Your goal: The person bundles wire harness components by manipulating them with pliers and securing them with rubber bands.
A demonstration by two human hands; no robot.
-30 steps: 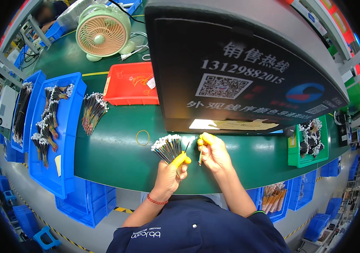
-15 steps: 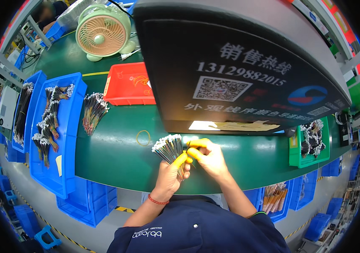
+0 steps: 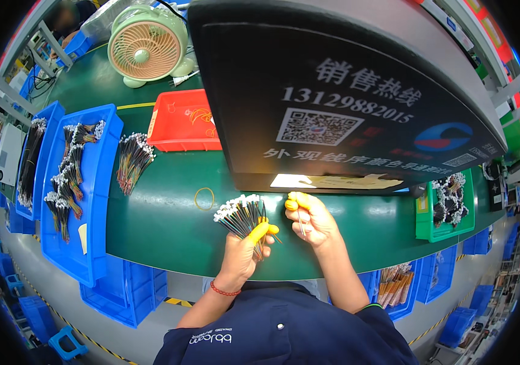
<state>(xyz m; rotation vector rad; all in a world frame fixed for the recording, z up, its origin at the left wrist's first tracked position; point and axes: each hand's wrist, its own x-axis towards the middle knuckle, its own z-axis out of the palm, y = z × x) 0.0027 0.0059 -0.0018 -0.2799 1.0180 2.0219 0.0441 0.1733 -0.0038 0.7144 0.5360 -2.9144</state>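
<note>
- Left hand (image 3: 241, 252) is wrapped closely around a wire bundle (image 3: 238, 214), held above the worktop; white connectors fan out at its top, toward the upper left.
- Yellow finger covers (image 3: 261, 230) sit on the thumb and a finger of that hand; thin wire ends poke out beside them.
- Right hand (image 3: 317, 226) pinches a slim wire lead (image 3: 301, 225) in a narrow grip, the lead hanging downward, its upper end hidden by covered fingers.
- Both hands are apart from each other, over the green worktop (image 3: 168, 228) near its front edge.
- Red bracelet (image 3: 225, 291) circles the left wrist.
- Rubber band (image 3: 204, 198) lies near the held bundle, to its left.
- Large black housing (image 3: 247, 67) stands just beyond the hands.
- Second bundle (image 3: 134, 163) lies farther left, between a blue tray (image 3: 97, 204) of similar bundles and a red bin (image 3: 185, 146) with orange loops in it.
- Pale green fan (image 3: 144, 55) stands behind the red bin.
- Green bin (image 3: 448, 232), well to the right, contains white-ended wire pieces.
- Blue crates (image 3: 111, 298) sit lower, below the worktop.
</note>
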